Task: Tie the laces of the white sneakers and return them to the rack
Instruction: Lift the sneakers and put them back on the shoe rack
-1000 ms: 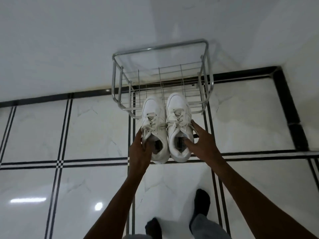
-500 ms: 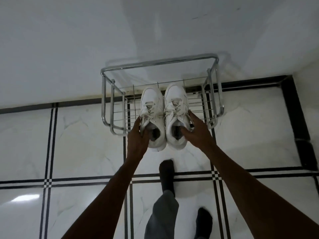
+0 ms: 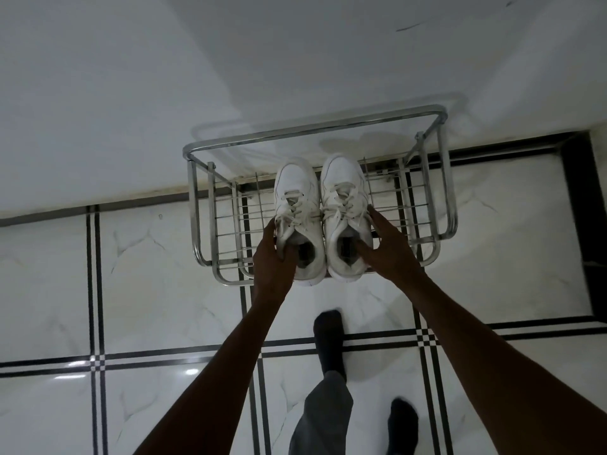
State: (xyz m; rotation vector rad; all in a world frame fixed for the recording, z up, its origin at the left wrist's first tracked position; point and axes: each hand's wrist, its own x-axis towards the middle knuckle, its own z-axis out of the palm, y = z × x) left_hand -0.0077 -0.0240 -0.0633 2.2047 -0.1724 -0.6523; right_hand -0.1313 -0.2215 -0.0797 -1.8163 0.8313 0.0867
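Two white sneakers sit side by side over the wire shelf of a chrome shoe rack [image 3: 315, 126], toes toward the wall, laces tied. My left hand [image 3: 274, 261] grips the left sneaker [image 3: 297, 192] at its collar, thumb inside the opening. My right hand [image 3: 387, 247] holds the right sneaker [image 3: 343, 188] along its outer side, fingers at the collar. Both heels stick out slightly past the rack's front rail. Whether the soles rest fully on the wires I cannot tell.
The rack stands against a white wall [image 3: 230, 60] on glossy white floor tiles with black stripes [image 3: 95, 290]. My feet in dark socks [image 3: 328, 339] are on the floor just in front of the rack. A black border strip runs along the right.
Both hands have carried the sneakers forward from in front of the rack to over its wire shelf. I stepped closer, and the rack now looks larger and nearer.
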